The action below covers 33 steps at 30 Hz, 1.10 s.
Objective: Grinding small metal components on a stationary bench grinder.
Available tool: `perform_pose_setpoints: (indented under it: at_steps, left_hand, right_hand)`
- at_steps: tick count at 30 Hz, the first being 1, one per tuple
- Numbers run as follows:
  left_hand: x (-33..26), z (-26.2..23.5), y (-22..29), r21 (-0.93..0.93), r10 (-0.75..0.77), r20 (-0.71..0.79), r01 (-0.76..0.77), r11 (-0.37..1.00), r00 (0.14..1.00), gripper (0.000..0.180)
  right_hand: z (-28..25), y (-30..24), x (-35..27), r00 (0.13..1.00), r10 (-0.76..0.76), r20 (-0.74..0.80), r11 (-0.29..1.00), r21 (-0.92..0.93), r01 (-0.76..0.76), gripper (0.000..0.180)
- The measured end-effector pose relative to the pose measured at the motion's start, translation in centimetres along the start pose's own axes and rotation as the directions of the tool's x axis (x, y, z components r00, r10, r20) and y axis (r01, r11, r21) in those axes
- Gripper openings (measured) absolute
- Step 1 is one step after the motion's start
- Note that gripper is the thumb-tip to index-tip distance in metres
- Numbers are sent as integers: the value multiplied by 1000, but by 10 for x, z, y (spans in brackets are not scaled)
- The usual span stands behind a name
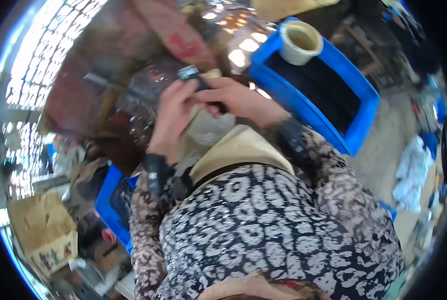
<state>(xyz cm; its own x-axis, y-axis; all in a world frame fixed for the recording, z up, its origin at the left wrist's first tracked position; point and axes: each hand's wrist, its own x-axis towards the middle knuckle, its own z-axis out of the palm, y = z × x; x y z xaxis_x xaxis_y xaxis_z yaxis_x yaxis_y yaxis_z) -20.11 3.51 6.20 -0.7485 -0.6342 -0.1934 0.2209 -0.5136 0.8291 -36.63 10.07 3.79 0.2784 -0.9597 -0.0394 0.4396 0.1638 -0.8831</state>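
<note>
Close together in front of my lap, my left hand (171, 112) and my right hand (246, 100) both grip a small black part (199, 82). Its upper end is pale and shiny; its exact kind cannot be made out. The fingers of both hands curl round it and hide its lower portion. Beneath my hands a crumpled translucent plastic bag (208, 127) lies against a cream cloth (241, 147) on my lap. Just left of my left hand, shiny clear plastic (146, 87) covers part of the work surface.
To the right stands a blue crate (291, 85) with a dark inside and a cream bucket (303, 42) at its far end. Another blue crate (108, 197) is low at left, near a cardboard box (46, 220). A reddish cloth strip (178, 32) lies beyond my hands.
</note>
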Motion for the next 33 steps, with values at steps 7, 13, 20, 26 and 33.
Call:
perform_pose_setpoints:
  at_steps: [7,13,20,26,33]
  left_hand:
    - [14,-2,-12,1,144,-400,-157,988,905,26]
    - [14,-4,-16,179,63,-268,-15,984,961,36]
    - [2,-58,4,789,532,-287,-119,603,796,36]
    - [-11,-81,-20,996,661,-31,-31,82,750,31]
    - [-4,-76,-27,994,656,63,11,-109,752,32]
  right_hand:
    - [-2,2,-15,930,-197,-310,876,-482,25,21]
    - [-54,-36,-54,956,-275,-105,457,-889,35,18]
    - [-201,-113,-146,639,121,-759,142,-624,-768,18]
    - [-276,-68,-197,562,72,-824,-82,-566,-820,17]
    - [-313,-15,-208,622,-24,-782,-363,-573,-735,16]
